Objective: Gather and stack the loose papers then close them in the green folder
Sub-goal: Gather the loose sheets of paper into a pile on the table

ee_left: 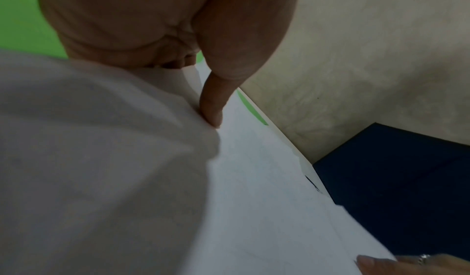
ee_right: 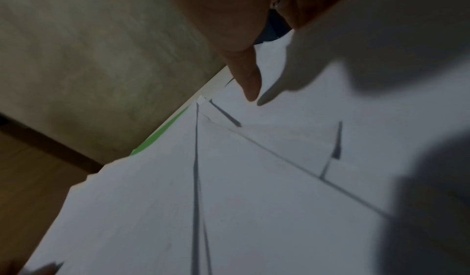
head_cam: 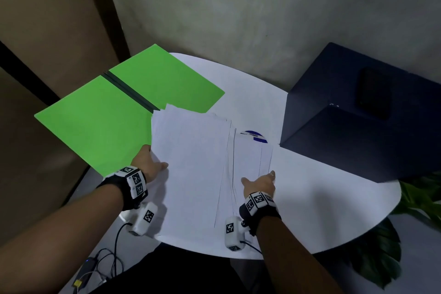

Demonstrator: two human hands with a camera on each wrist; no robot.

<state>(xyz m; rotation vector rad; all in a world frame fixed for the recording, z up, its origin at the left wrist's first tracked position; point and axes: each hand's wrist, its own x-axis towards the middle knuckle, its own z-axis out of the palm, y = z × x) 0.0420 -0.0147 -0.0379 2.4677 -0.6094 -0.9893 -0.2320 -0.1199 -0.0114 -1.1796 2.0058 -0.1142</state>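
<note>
You are squaring the papers (head_cam: 193, 164), fanned on the surface (head_cam: 310, 198) beside the open folder (head_cam: 114, 112). Left hand (head_cam: 149, 164) is pinching their left edge; right hand (head_cam: 261, 184) lies flat, fingers straight. Push edges inward evenly, keeping sheets flat.
</note>
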